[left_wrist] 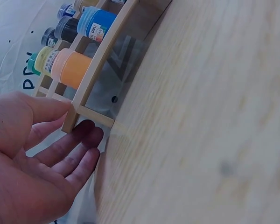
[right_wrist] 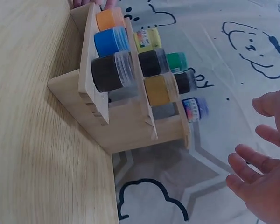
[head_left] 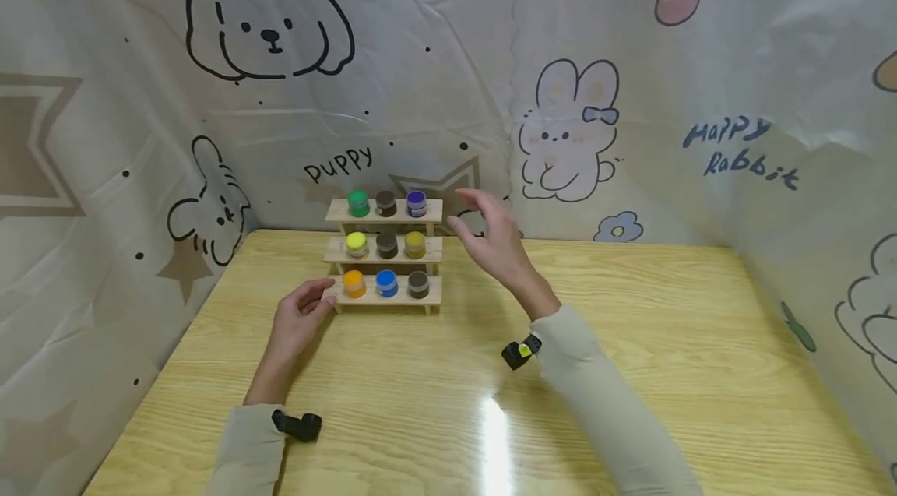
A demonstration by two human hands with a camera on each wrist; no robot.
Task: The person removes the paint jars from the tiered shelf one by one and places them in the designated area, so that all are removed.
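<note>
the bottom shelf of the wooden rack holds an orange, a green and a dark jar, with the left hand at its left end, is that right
No: the middle jar on the bottom shelf of the wooden rack is blue, not green, as the head view shows. The orange jar, the dark jar and the left hand at the left end are right.

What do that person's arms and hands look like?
The left sleeve and right sleeve are long, pale beige. The left hand and right hand wear no gloves. There's a black left gadget and a black right gadget with a yellowish spot.
</note>
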